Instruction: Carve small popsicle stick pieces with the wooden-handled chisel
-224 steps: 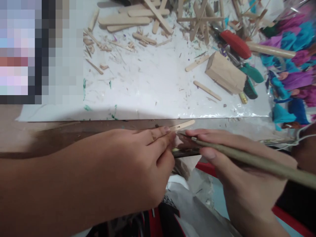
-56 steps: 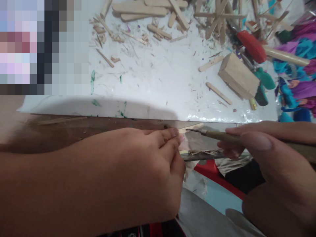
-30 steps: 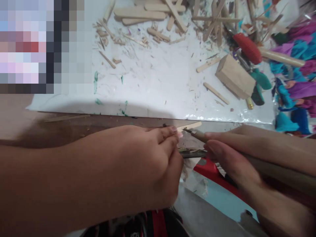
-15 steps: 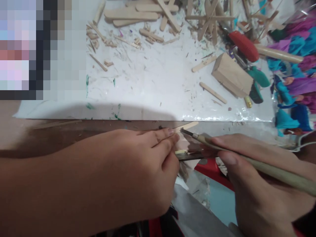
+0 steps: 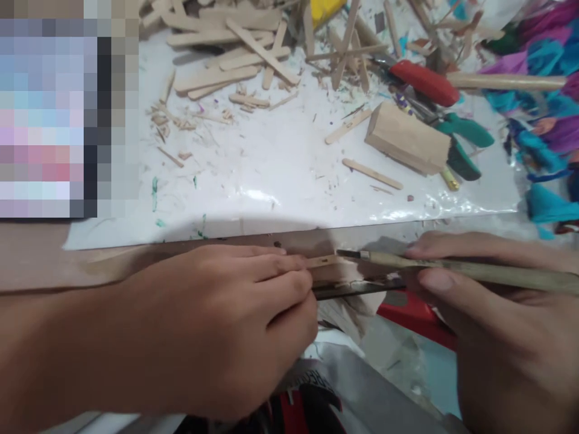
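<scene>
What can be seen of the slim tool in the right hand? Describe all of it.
The slim tool has a long, dull greenish-tan handle that looks like wood, a short shiny collar that looks like metal, and a thin dark tip. It lies nearly level across the view, tip pointing left, beside the small stick under the left hand; contact there is unclear. The right hand grips the handle between thumb and fingers. Its far end is out of view.
</scene>
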Available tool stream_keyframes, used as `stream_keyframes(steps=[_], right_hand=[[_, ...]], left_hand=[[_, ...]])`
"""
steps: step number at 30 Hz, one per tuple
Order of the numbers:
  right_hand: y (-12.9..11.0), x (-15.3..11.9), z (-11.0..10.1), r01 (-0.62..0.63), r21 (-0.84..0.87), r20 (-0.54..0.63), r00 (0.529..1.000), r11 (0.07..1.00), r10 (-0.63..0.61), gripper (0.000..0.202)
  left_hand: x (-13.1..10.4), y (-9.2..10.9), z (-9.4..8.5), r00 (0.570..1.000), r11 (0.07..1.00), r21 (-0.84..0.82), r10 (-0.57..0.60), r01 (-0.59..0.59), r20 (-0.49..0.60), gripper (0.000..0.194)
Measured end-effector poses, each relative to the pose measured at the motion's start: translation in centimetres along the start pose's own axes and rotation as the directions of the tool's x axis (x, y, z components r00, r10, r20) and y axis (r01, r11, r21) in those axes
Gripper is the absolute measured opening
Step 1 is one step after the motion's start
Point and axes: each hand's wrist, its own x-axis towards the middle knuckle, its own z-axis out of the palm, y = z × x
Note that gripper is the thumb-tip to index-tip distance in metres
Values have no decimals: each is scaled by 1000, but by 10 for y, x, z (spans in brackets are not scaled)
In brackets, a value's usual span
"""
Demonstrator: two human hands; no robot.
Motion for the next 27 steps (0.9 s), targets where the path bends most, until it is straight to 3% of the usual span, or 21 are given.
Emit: stream_keyframes(steps=[4,7,11,17,22,27], right_hand=[[11,12,-13,28,112,139,989,993,-44,17],[27,23,-28,155,102,326,928,983,-180,16],[44,25,-41,269,-103,289,929,958,-230,28],[48,9,-39,336,-170,266,921,926,-285,26],[41,5,-40,431,-224,386,863,874,-327,45],[35,3,-43,384,-288,396,882,877,-256,34]], left_hand=[[8,3,-5,1000,999,34,-20,19,23,46],[12,6,-8,997,993,97,-64,60,44,43],[17,7,-8,985,986,133,-121,104,126,36],[25,-5,-1,982,987,134,-106,85,160,34],[18,-13,4,988,995,54,-94,88,122,36],[15,-14,5,988,997,31,-78,75,133,35]])
